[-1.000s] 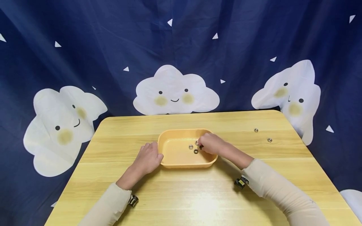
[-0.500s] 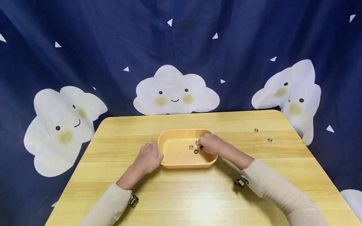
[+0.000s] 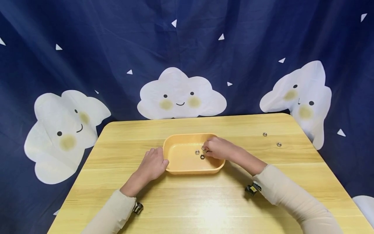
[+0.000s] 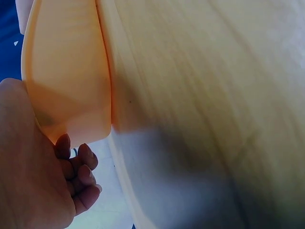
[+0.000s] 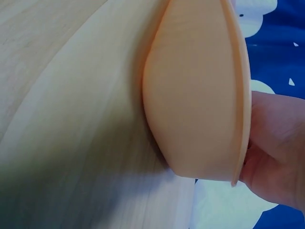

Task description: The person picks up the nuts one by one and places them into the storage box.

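A shallow yellow-orange plastic tray (image 3: 187, 171) stands on the wooden table. My left hand (image 3: 153, 163) grips its left end, thumb over the rim and fingers curled outside the wall, as the left wrist view shows from the side. Inside the right part of the tray, my right hand (image 3: 217, 148) pinches a dark hex nut (image 3: 208, 150), mostly hidden by the fingers. Just left of those fingertips lie a silver nut (image 3: 197, 152), a darker nut (image 3: 203, 156) and another silver nut (image 3: 203, 148), partly covered. The right wrist view has the tray's wall hiding the fingertips.
Two more nuts lie on the table at the back right, one farther back (image 3: 264, 134) and one nearer the right edge (image 3: 279, 144). A dark blue curtain (image 3: 187, 42) with white clouds hangs behind the table (image 3: 187, 208).
My right hand has shifted slightly left over the nuts, its forearm a little lower right, and less of the dark nut shows. The left hand and the tray stay put.
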Demonstrator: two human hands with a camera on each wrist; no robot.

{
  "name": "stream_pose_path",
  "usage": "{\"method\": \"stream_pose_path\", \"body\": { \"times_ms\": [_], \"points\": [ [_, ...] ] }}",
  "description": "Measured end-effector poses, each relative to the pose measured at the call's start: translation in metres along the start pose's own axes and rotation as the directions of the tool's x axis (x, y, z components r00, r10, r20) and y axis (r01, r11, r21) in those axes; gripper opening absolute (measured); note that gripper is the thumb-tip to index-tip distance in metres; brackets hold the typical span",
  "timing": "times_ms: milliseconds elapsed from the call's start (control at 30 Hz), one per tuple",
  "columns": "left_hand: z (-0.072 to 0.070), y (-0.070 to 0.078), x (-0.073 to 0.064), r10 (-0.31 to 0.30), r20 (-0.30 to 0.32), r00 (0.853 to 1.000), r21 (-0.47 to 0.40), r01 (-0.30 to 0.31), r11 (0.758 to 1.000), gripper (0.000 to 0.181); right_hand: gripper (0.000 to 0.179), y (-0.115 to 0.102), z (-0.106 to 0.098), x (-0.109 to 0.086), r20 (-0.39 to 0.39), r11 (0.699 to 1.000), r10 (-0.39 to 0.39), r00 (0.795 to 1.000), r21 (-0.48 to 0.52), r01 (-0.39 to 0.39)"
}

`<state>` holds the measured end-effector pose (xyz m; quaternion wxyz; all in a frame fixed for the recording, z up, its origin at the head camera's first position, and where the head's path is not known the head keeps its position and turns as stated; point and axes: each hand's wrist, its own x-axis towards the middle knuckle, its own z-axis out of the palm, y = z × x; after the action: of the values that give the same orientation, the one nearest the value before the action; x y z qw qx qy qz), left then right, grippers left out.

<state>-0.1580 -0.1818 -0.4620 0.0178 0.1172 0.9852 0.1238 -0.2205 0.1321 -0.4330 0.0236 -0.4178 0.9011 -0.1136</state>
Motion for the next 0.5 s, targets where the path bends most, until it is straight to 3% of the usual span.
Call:
{"method": "stream_pose_path", "body": {
  "times_ms": [167,500],
  "points": [
    [0.000,0.000,0.000,0.001,0.000,1.000,0.003,-0.001,1.000,0.019,0.016,-0.001,-0.005,-0.002,-0.067,0.999,-0.044,0.997,-0.012,0.044],
    [-0.001,0.000,-0.001,0.003,-0.008,1.000,-0.002,-0.003,1.000,0.018,0.018,0.002,-0.017,-0.005,-0.156,0.998,-0.062,0.986,-0.033,0.058]
  ]
}}
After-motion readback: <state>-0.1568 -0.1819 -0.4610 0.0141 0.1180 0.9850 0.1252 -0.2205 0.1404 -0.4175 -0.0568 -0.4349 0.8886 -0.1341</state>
